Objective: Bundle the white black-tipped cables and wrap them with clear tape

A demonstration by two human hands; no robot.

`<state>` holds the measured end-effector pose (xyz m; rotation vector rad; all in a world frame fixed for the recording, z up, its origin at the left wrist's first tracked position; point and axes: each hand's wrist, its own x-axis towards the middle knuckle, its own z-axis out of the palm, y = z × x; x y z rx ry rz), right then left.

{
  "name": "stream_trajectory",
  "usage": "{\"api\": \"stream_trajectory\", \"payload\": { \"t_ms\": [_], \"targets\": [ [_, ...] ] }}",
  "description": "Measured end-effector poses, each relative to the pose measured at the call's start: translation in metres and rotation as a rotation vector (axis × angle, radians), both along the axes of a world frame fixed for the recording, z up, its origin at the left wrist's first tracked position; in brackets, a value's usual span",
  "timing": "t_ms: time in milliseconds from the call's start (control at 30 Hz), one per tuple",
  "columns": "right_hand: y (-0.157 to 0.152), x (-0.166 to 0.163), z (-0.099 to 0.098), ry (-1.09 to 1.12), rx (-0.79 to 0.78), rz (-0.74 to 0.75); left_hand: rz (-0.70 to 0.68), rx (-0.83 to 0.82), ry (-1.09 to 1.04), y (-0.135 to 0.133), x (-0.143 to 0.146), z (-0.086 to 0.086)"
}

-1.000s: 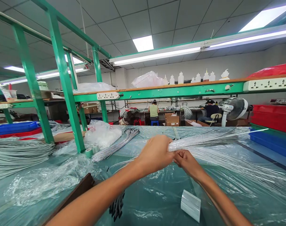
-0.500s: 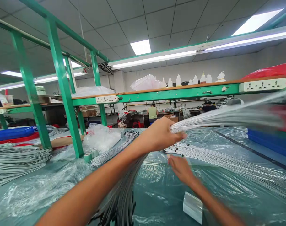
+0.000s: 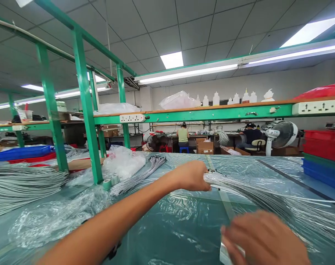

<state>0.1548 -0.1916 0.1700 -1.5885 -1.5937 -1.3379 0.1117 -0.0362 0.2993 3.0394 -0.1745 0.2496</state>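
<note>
My left hand is closed around one end of a bundle of thin grey-white cables. The rest of that bundle trails to the right across the table, on top of similar cables. Small black ends show around my grip. Low on the right, my right hand is smeared by motion, its thumb in front of a roll of clear film. The hand covers much of the roll, and whether the fingers grip it is unclear.
Plastic sheeting covers the green table. Another cable bundle and crumpled plastic lie left, near a green post. Blue and red bins stand at right. Two people sit working in the background.
My left hand has lowered the cable bundle from mid-air onto the cables on the table. My right hand has come nearer, down and rightward over the roll. The view has shifted slightly left.
</note>
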Motion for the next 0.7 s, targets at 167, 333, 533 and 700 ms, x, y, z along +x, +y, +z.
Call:
{"api": "stream_trajectory", "payload": {
  "t_ms": [167, 333, 533, 700],
  "targets": [
    [0.010, 0.030, 0.042, -0.052, 0.059, -0.508, -0.033, -0.110, 0.066, 0.005, 0.007, -0.004],
    [0.026, 0.053, 0.041, -0.015, -0.156, -0.567, 0.056, 0.150, -0.105, 0.005, 0.007, -0.011],
    [0.027, 0.048, 0.056, 0.355, -0.392, -0.487, 0.225, 0.443, -0.415, 0.006, 0.014, -0.036],
    [0.030, 0.044, 0.065, 0.509, -0.431, -0.457, 0.228, 0.560, -0.575, 0.017, 0.033, -0.042]
  ]
}}
